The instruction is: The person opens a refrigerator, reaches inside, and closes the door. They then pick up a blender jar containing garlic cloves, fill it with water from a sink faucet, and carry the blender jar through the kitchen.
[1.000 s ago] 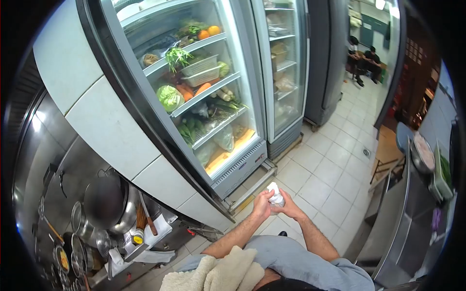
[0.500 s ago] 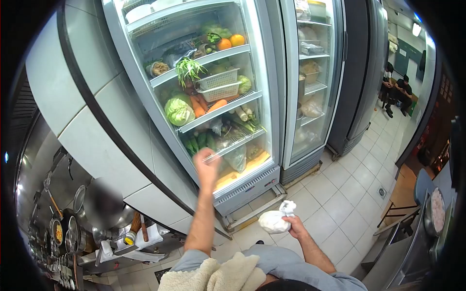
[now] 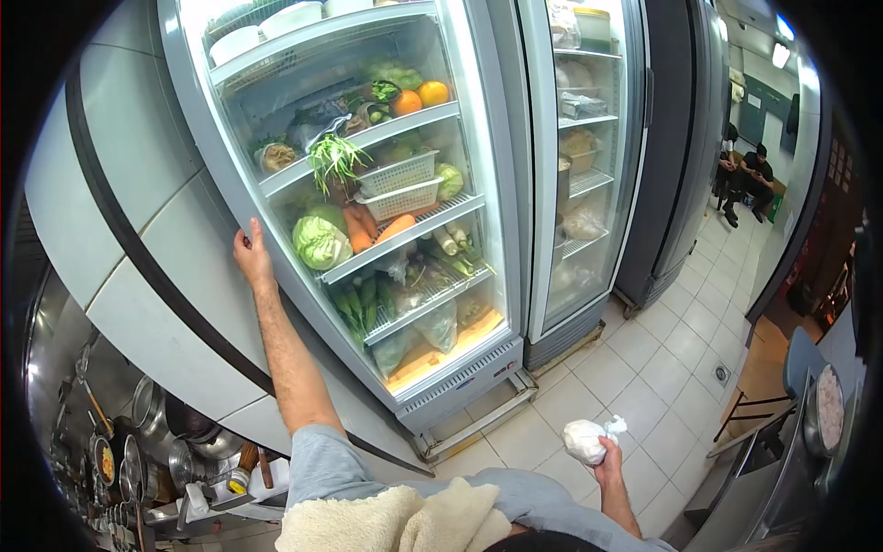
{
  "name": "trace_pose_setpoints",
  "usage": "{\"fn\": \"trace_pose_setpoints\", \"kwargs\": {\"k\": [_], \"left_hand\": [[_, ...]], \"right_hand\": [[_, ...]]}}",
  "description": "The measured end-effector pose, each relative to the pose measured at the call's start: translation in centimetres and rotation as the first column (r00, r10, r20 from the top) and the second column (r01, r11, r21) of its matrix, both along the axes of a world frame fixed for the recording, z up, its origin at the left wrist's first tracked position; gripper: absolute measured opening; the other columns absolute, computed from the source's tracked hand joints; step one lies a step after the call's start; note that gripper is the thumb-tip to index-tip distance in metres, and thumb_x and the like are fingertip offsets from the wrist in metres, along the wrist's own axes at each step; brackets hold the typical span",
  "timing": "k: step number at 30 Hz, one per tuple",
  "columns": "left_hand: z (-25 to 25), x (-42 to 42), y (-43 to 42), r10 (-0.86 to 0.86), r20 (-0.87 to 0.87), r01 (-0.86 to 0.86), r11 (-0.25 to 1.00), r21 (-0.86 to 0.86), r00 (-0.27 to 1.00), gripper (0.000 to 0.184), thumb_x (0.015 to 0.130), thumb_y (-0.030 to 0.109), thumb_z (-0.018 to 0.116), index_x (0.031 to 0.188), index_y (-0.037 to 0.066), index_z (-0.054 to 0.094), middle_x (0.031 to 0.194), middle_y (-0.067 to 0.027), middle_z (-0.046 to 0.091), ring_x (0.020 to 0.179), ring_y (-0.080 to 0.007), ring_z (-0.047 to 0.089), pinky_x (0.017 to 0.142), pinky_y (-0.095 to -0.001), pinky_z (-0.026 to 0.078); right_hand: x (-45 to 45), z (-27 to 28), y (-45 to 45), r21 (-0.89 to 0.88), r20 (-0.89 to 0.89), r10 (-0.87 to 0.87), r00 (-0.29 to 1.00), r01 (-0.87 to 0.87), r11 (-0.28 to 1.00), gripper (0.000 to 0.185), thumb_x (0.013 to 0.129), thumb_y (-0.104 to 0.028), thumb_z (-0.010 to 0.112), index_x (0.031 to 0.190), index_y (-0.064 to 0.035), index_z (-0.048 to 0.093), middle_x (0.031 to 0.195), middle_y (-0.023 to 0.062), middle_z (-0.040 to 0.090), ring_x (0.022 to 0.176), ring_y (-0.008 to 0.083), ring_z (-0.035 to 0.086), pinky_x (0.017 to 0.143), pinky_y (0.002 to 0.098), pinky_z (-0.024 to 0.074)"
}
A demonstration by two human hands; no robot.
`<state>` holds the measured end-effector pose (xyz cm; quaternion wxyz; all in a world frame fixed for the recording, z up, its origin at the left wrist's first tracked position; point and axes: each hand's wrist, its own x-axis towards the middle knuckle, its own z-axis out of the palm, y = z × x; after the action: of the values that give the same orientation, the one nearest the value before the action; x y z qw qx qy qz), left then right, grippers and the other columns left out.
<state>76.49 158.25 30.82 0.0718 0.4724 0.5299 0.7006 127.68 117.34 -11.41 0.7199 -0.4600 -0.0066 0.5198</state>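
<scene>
My left hand [image 3: 255, 255] is raised to the left edge of a glass-door fridge [image 3: 464, 375], its fingers bent at the door edge and the thumb pointing up. Exactly how the fingertips meet the edge is hard to see. Low on the right, my right hand [image 3: 609, 460] holds a tied white plastic bag [image 3: 584, 442] by its side near the knot. Behind the glass are a cabbage [image 3: 322, 243], carrots [image 3: 360, 228], white baskets [image 3: 402, 199], oranges [image 3: 433, 93] and leafy greens [image 3: 337, 162] on the shelves.
A second glass-door fridge [image 3: 567, 332] stands to the right. Pans and utensils [image 3: 147, 405] lie at lower left. A steel bowl [image 3: 828, 409] is on the right counter, with a chair [image 3: 802, 361] beside it. Two people sit far back, one in dark clothes [image 3: 758, 179].
My hands have parted. The left went up and left past the fridge front to its left edge. The right carried the white bag to the right. The view has turned toward the fridge.
</scene>
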Motion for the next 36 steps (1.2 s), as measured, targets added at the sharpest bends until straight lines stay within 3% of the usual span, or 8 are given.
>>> {"fn": "trace_pose_setpoints", "kwargs": {"k": [3, 10, 12, 18, 23, 30, 32, 36], "left_hand": [[-0.6, 0.2, 0.4, -0.003, 0.119, -0.002, 0.999, 0.037, 0.993, 0.079, 0.075, 0.052, 0.058, 0.120, -0.010, 0.037, 0.119, -0.0201, 0.044, 0.111, -0.0264, 0.042, 0.094, -0.0342, 0.031], [-3.9, -0.7, 0.8, -0.047, 0.077, 0.049, 0.999, -0.024, 0.996, 0.071, 0.076, 0.044, 0.060, 0.117, -0.010, 0.039, 0.113, -0.0187, 0.049, 0.105, -0.0244, 0.047, 0.090, -0.0330, 0.035], [-3.9, -1.0, 0.3, -0.243, 0.162, 0.242, 0.970, 0.029, 0.956, 0.065, 0.077, 0.039, 0.061, 0.115, -0.009, 0.042, 0.110, -0.0164, 0.051, 0.102, -0.0218, 0.048, 0.088, -0.0313, 0.036], [-3.2, -0.5, -1.0, -0.384, 0.269, 0.382, 0.922, 0.060, 0.883, 0.074, 0.076, 0.036, 0.063, 0.122, -0.012, 0.031, 0.121, -0.0189, 0.041, 0.112, -0.0243, 0.041, 0.095, -0.0302, 0.030], [-3.6, -0.4, -0.5, -0.412, 0.301, 0.398, 0.911, 0.110, 0.860, 0.056, 0.077, 0.035, 0.062, 0.111, -0.006, 0.043, 0.109, -0.0135, 0.049, 0.098, -0.0203, 0.048, 0.086, -0.0305, 0.037], [-3.7, -0.7, 0.2, -0.374, 0.267, 0.359, 0.927, 0.105, 0.888, 0.061, 0.077, 0.036, 0.062, 0.116, -0.005, 0.040, 0.111, -0.0134, 0.049, 0.101, -0.0212, 0.047, 0.087, -0.0309, 0.037], [-4.0, -0.8, 0.4, -0.366, 0.349, 0.356, 0.930, 0.095, 0.863, 0.062, 0.077, 0.036, 0.062, 0.118, -0.004, 0.039, 0.114, -0.0135, 0.048, 0.104, -0.0222, 0.046, 0.088, -0.0314, 0.036], [-3.6, -0.7, -0.4, -0.465, 0.351, 0.461, 0.882, 0.102, 0.813, 0.065, 0.077, 0.034, 0.061, 0.122, -0.005, 0.034, 0.118, -0.0140, 0.045, 0.106, -0.0234, 0.046, 0.090, -0.0319, 0.036]], "right_hand": [[0.3, -0.8, -1.0, -0.025, -0.008, -0.021, 1.000, 0.021, 0.999, 0.044, 0.070, -0.015, 0.055, 0.111, 0.0011, 0.046, 0.103, 0.0131, 0.054, 0.092, 0.0265, 0.055, 0.076, 0.0414, 0.0467], [0.4, -0.3, -2.2, -0.104, 0.018, -0.034, 0.999, 0.036, 0.994, 0.043, 0.070, -0.015, 0.056, 0.110, -0.0006, 0.047, 0.101, 0.0126, 0.055, 0.089, 0.0275, 0.056, 0.071, 0.0449, 0.0472], [0.6, -0.4, -2.2, -0.105, 0.015, -0.025, 1.000, 0.026, 0.994, 0.043, 0.070, -0.015, 0.056, 0.110, -0.0002, 0.047, 0.100, 0.0126, 0.055, 0.088, 0.0277, 0.056, 0.070, 0.0454, 0.0472], [0.5, -0.2, -2.6, -0.093, 0.037, -0.023, 0.999, 0.026, 0.995, 0.042, 0.070, -0.014, 0.057, 0.108, 0.0015, 0.047, 0.099, 0.0131, 0.055, 0.087, 0.0281, 0.057, 0.070, 0.0453, 0.0477], [-0.1, -1.3, -3.3, -0.116, 0.053, -0.027, 0.998, 0.033, 0.993, 0.040, 0.071, -0.014, 0.057, 0.107, 0.0006, 0.048, 0.096, 0.0120, 0.056, 0.085, 0.0267, 0.058, 0.068, 0.0442, 0.0486], [-0.1, 0.4, -4.2, -0.195, 0.043, -0.023, 0.999, 0.031, 0.980, 0.039, 0.070, -0.013, 0.056, 0.107, -0.0006, 0.049, 0.096, 0.0107, 0.057, 0.083, 0.0257, 0.058, 0.065, 0.0447, 0.0489], [0.6, -0.1, -4.3, -0.198, 0.054, -0.036, 0.998, 0.046, 0.979, 0.039, 0.070, -0.012, 0.056, 0.107, -0.0004, 0.049, 0.096, 0.0109, 0.057, 0.084, 0.0258, 0.058, 0.066, 0.0449, 0.0488], [2.1, -0.8, -4.9, -0.179, 0.095, -0.052, 0.994, 0.068, 0.981, 0.039, 0.070, -0.010, 0.057, 0.108, 0.0000, 0.049, 0.097, 0.0112, 0.056, 0.086, 0.0264, 0.057, 0.068, 0.0451, 0.0487]]}}
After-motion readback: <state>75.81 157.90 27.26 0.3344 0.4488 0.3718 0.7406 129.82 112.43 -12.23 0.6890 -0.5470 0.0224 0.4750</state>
